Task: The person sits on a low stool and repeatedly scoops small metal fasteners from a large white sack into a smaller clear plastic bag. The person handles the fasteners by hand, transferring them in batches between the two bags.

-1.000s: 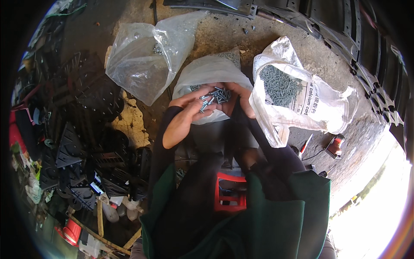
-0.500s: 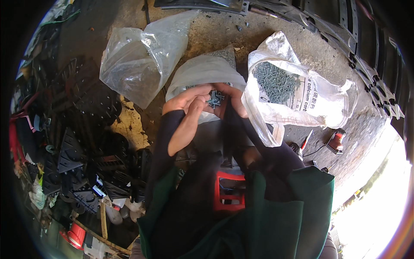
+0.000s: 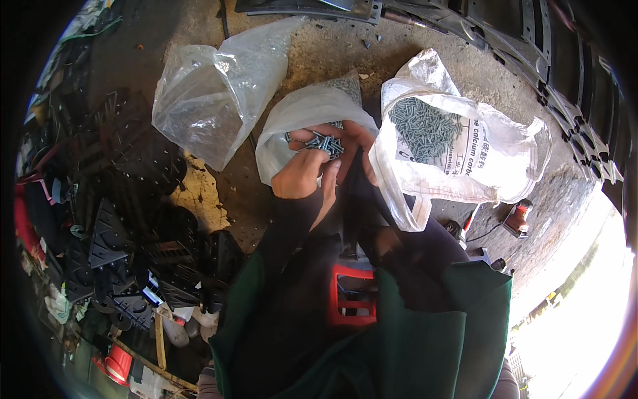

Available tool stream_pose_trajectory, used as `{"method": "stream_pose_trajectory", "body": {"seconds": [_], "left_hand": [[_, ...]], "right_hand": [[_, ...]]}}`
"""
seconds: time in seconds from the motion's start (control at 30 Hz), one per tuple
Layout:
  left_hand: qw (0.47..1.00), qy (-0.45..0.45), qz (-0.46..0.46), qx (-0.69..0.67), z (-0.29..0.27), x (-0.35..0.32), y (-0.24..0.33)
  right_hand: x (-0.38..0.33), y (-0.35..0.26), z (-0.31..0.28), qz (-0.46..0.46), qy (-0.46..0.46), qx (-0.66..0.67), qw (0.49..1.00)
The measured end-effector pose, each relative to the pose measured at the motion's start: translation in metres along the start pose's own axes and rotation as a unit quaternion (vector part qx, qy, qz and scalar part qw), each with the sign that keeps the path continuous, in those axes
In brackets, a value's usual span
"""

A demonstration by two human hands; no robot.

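Your left hand (image 3: 300,174) and right hand (image 3: 355,143) meet over the mouth of the middle plastic bag (image 3: 302,116), on the concrete floor (image 3: 319,53) in front of you. Between them sits a loose clump of small grey screws (image 3: 325,143): short, dull metal, lying every which way. Your left fingers are curled around the near side of the clump; your right fingers cup it from the right, though I cannot tell how tightly they press.

The likely slip is screws spilling between your fingers onto the floor, since the heap is loose and the bag's mouth is soft and sagging. The white sack of screws (image 3: 438,143) stands just to the right, touching your right wrist; the clear bag (image 3: 206,106) lies left.
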State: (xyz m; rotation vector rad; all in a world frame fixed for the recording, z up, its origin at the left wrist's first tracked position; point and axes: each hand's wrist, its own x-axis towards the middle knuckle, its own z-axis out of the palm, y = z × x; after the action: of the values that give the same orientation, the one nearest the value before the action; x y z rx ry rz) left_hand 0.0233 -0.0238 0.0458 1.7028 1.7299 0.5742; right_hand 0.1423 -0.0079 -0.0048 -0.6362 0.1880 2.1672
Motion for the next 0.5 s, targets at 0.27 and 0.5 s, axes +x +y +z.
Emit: {"method": "stream_pose_trajectory", "body": {"seconds": [0.27,0.5], "left_hand": [[0.999,0.009,0.024,0.047,0.001,0.002,0.008],[0.994,-0.029,-0.006,0.105,0.004,0.01,0.018]], "right_hand": [[0.008,0.006,-0.008,-0.031,-0.011,-0.013,0.999],[0.0,-0.002,0.006,-0.017,0.031,-0.074,0.997]]}}
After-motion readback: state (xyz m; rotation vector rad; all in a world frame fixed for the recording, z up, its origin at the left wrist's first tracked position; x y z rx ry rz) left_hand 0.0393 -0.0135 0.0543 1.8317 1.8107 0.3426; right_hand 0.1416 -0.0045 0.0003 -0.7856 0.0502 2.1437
